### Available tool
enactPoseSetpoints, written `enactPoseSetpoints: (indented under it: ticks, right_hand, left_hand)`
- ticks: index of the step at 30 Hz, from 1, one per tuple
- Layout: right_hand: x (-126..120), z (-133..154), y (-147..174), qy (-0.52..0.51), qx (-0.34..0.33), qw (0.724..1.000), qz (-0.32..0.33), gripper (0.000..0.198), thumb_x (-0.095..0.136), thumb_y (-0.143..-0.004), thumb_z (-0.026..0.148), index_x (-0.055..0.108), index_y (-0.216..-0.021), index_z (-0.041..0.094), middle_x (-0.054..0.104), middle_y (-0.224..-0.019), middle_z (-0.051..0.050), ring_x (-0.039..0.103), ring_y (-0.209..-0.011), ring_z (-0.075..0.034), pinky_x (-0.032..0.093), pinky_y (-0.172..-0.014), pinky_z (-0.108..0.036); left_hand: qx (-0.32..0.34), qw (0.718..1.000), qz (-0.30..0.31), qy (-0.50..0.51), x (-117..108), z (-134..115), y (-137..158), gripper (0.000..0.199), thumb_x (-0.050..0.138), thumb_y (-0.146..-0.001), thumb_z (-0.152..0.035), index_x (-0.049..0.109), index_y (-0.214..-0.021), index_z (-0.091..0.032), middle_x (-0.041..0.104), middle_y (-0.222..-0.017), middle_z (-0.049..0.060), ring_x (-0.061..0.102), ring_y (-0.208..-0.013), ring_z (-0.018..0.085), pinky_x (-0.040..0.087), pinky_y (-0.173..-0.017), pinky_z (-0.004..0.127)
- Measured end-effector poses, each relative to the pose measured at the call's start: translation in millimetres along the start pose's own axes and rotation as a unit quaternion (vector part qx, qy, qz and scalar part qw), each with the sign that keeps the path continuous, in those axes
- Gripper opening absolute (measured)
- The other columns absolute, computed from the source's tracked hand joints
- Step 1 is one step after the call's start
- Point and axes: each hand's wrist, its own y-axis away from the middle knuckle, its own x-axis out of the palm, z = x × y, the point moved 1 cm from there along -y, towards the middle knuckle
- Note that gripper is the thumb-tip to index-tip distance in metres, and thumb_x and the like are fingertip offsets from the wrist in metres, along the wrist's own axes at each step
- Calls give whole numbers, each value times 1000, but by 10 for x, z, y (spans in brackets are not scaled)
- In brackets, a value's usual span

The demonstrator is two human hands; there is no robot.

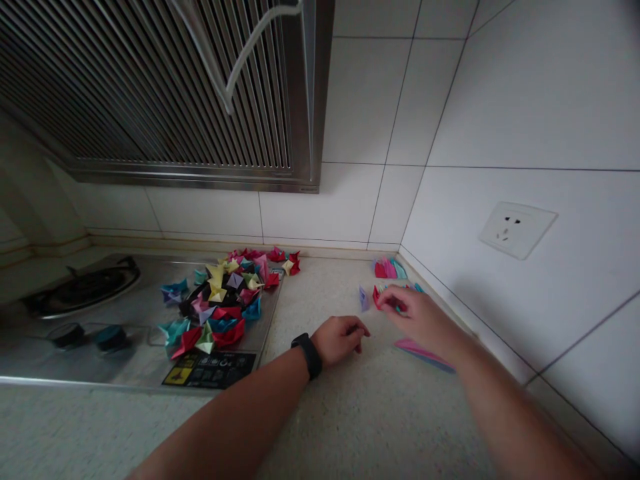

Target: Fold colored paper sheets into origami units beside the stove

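Note:
My right hand (pixel 420 312) reaches over the counter near the wall corner, its fingers bent in a pinch at a red folded paper piece (pixel 377 297). Part of that piece and several colored papers behind it are hidden by the hand. Close by on the left stands a small lavender folded paper piece (pixel 363 299). My left hand (pixel 341 340), with a black watch on the wrist, hovers low over the counter. Its fingers are loosely curled, thumb and index fingertip apart, with nothing visible between them. Pink and blue paper strips (pixel 425 353) lie under my right wrist.
Several colorful folded paper pieces (pixel 217 293) are heaped over the right burner of the steel gas stove (pixel 140 340). A stack of colored papers (pixel 389 268) rests in the back corner. The range hood (pixel 200 177) hangs above; a wall socket (pixel 518 230) is at right.

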Motion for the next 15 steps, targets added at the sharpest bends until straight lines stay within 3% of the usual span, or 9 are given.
enactPoseSetpoints:
  ticks: [4,7,11,15]
  right_hand:
    - [690,103,-236,-157,10,982,-108,28,43,-84,36,55,-94,14,58,-85,-5,53,-77,-10,41,-71,-19]
    - [1110,-11,-287,-248,33,962,-113,31,37,-88,38,53,-95,13,57,-91,-6,53,-85,-11,42,-78,-21]
    - [1260,-98,-250,-312,30,947,-64,34,37,-90,45,48,-104,16,54,-95,-4,51,-89,-10,42,-82,-21]
    - [1198,-46,-212,-333,19,943,-5,40,31,-92,50,46,-107,16,52,-92,-3,50,-86,-8,40,-79,-20]
  left_hand:
    - [12,999,-31,-6,-10,-18,-8,29,40,-85,-25,64,-98,-15,67,-76,5,59,-67,14,42,-64,24]
    - [4,995,-85,-59,-24,-41,-18,30,40,-84,-23,64,-100,-16,68,-89,8,60,-79,18,45,-69,28]
    - [-30,974,-127,-187,-40,-85,-8,30,42,-83,-24,66,-99,-17,67,-91,11,60,-78,22,45,-69,31]
    - [-28,945,-96,-312,-186,-104,15,29,43,-84,-28,69,-83,-17,67,-81,14,61,-76,24,44,-72,35]
